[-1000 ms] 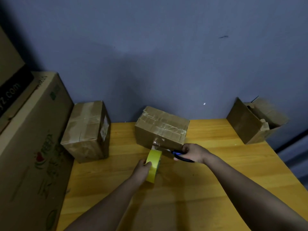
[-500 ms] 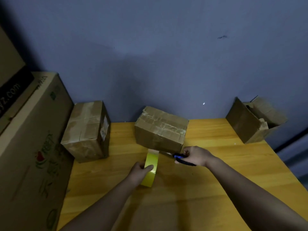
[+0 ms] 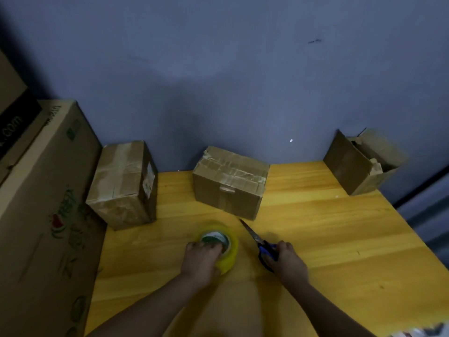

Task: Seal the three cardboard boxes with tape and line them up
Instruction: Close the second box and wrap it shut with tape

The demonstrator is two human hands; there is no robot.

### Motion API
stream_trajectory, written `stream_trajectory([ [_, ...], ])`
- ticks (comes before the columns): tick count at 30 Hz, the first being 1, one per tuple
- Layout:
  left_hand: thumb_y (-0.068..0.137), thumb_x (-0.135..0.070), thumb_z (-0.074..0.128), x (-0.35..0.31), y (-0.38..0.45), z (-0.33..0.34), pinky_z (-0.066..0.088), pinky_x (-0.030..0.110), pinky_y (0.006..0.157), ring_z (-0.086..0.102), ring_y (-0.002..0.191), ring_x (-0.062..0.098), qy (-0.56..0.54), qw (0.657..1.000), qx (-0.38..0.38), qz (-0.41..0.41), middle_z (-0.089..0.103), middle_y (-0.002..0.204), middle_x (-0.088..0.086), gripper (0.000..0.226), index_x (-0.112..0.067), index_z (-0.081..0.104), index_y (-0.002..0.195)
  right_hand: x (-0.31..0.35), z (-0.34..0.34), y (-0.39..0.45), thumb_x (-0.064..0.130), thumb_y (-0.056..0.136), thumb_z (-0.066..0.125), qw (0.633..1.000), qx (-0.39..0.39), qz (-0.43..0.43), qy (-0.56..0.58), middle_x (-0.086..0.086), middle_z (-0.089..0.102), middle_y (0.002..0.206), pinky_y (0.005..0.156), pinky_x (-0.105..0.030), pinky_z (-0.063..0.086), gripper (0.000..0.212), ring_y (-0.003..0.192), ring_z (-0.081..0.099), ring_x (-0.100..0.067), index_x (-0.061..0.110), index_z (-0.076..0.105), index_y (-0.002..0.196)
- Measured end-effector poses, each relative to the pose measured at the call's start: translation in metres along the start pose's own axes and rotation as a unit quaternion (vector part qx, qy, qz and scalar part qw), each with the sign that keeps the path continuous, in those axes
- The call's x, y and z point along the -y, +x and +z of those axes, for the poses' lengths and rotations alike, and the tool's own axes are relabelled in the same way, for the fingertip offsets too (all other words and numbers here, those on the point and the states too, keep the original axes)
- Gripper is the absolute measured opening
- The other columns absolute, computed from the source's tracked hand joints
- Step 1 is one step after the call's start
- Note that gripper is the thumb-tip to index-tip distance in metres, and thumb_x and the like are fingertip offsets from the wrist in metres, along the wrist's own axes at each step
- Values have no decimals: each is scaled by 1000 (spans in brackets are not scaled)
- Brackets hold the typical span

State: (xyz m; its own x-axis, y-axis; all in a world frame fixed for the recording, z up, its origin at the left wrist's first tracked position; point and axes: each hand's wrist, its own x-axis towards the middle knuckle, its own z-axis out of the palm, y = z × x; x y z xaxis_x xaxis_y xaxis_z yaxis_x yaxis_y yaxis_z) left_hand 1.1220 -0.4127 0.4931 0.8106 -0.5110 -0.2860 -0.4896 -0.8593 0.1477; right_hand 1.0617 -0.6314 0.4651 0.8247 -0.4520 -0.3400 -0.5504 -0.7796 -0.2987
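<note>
The desk [image 3: 315,229] is yellow-orange wood with long stripes of lighter and darker grain. The roll of tape [image 3: 224,249] is bright yellow, with a white and green ring in its middle. The scissors [image 3: 261,244] have blue and black handles and dark blades. The middle box [image 3: 229,181] is plain brown with pale, shiny tape strips across its top. The left box [image 3: 124,183] is brown too, with shiny see-through tape and a white label on its side. The right box [image 3: 359,161] is darker brown. The big box [image 3: 46,203] at the far left is tan with green and red drawings. The wall [image 3: 243,81] is grey-blue with a small dark mark.
</note>
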Motion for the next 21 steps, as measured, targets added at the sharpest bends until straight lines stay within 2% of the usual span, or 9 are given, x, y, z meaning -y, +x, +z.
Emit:
stream_trajectory([
  [4,91,-27,52,-28,0,13,23,42,106,40,128,26,101,993,24,60,49,134,5,44,-22,41,133,-18,10,-21,50,95,48,998,-30,55,-7,-1,48,125,77,-29,48,46,103,59,-18,17,42,126],
  [10,93,-23,51,-60,-2,31,22,44,107,39,129,27,125,989,52,52,46,138,7,47,-17,36,138,-39,23,-39,41,95,51,997,-38,63,-20,0,48,124,82,-28,50,40,111,54,-17,18,36,125],
  [16,93,-26,50,-64,-11,39,27,44,105,43,126,27,136,987,71,55,47,137,8,47,-15,37,137,-42,36,-50,35,100,43,996,-39,22,-83,3,51,119,78,-26,52,27,110,54,-14,20,34,121],
  [21,94,-29,49,-61,-15,40,30,44,102,44,125,29,126,986,89,61,47,137,10,50,-13,36,139,-39,44,-52,37,100,40,993,-3,-19,-118,3,53,120,76,-25,49,33,111,52,-14,21,33,128],
])
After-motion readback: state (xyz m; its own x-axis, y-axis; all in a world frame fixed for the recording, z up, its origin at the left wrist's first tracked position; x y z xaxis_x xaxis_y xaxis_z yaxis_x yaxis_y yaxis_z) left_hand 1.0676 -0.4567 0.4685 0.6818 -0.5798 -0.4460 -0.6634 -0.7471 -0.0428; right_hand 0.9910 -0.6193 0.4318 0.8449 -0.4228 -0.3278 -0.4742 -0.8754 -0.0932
